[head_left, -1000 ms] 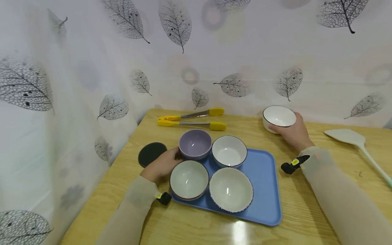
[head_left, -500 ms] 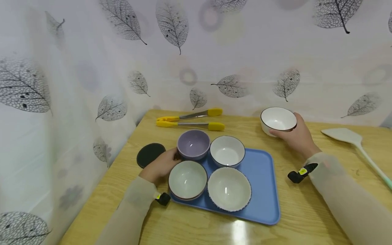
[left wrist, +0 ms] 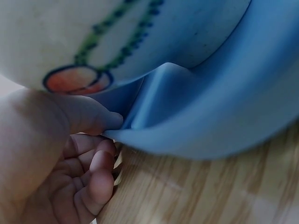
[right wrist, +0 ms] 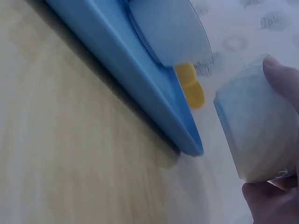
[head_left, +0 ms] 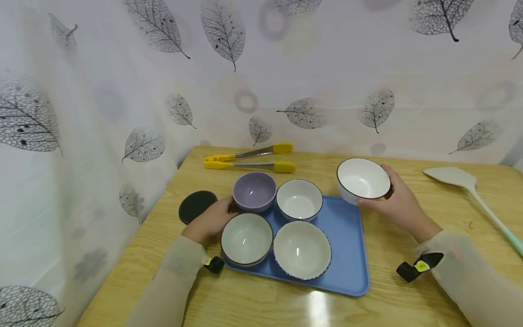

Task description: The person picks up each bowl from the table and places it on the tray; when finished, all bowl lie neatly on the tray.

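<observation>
My right hand (head_left: 402, 206) grips a white bowl (head_left: 363, 179) with a dark rim by its right side, raised and tilted over the back right corner of the blue tray (head_left: 345, 236). In the right wrist view that bowl's outer wall (right wrist: 259, 126) looks faceted, thumb and fingers at its edges. My left hand (head_left: 212, 220) pinches the tray's left edge; the left wrist view has the thumb over the rim (left wrist: 201, 142) and curled fingers below. On the tray stand a purple bowl (head_left: 254, 190), a white bowl (head_left: 299, 200), a pale brown-rimmed bowl (head_left: 247, 238) and a speckled-rim bowl (head_left: 302, 250).
Yellow-tipped tongs (head_left: 283, 167) lie behind the tray on the wooden table (head_left: 253, 299). A black round disc (head_left: 195, 206) is left of it, and a pale spatula (head_left: 453, 176) lies at far right. A leaf-print curtain (head_left: 327, 81) hangs behind.
My right hand has brought the white bowl from the table's back right toward me and slightly left, to the tray's corner. The left hand stays at the tray's edge.
</observation>
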The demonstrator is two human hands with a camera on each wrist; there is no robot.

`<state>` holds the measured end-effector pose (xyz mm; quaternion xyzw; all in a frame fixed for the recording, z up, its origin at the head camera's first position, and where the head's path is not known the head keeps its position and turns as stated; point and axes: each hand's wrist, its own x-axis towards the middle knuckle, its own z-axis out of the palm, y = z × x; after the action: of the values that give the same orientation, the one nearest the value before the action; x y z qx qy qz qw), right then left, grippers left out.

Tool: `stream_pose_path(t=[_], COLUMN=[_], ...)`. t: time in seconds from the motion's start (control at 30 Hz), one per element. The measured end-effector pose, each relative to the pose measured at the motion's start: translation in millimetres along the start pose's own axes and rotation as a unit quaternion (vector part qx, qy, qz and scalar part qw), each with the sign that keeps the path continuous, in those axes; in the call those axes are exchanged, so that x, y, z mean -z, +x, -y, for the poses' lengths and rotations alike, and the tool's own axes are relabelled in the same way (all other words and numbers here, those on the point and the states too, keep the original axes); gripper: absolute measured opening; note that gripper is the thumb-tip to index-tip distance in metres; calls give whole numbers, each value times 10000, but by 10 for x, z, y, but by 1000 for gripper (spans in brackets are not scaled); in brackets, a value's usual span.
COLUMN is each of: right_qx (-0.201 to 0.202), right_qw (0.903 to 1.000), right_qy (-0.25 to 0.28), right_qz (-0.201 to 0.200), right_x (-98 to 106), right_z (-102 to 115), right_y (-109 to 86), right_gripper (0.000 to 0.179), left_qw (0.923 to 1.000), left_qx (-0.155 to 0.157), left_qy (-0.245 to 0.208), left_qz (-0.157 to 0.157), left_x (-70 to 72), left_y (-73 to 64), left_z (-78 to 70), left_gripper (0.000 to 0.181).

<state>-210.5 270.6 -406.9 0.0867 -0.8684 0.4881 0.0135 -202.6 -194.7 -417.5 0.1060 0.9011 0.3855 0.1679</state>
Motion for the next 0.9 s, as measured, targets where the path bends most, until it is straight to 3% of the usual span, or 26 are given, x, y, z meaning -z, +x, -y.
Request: stream_pose_path(t=[0.17,0.53,0.9], right_qx=[117,524,587], right_qw=[9997,9938,9909], right_qy=[89,875,1001], right_qz=[194,442,683], right_x=[-66,-281,-378], right_z=[46,111,138], right_y=[-213,-622,-753], right_gripper=[116,115,115], left_qw=[9998,9998,9997], left_qx=[-137,15,-65], left_qy=[148,194,225], left_qz=[-4,62,43], left_x=[0,4,13], left_y=[7,28,15], left_z=[27,17,16], left_gripper=[45,50,49])
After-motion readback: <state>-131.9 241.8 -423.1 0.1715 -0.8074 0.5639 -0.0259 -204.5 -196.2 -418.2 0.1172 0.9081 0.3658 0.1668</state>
